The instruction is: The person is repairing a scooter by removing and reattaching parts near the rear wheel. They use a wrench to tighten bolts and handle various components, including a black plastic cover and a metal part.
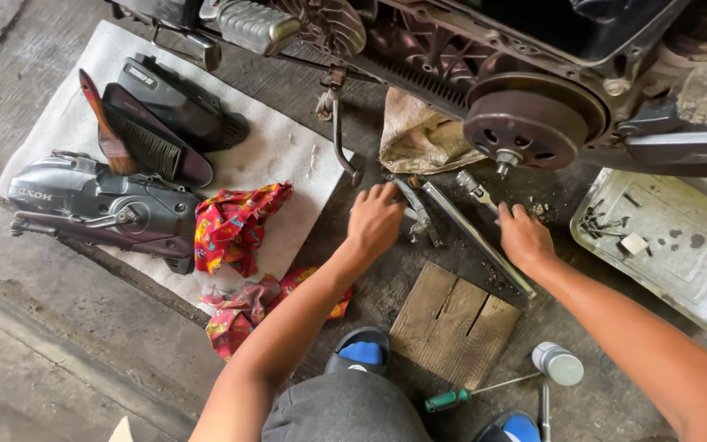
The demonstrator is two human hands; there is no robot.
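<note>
My left hand [374, 219] reaches down to the concrete floor, fingers spread over a bent metal tool [419, 214] lying there. My right hand [524, 237] rests on the floor beside a long metal bar wrench [476, 237], fingers touching small tools near it. Just beyond both hands hangs the round clutch drum [521, 129] of a scooter engine. Whether either hand grips anything is hidden by the fingers.
A white cloth [280, 147] at left carries a grey engine cover [104, 205], a black air-filter housing [177, 102], a brush [104, 131] and red printed rags [235, 225]. A wooden board [456, 323], green screwdriver [468, 394], small can [558, 364] and metal tray [681, 245] lie nearby.
</note>
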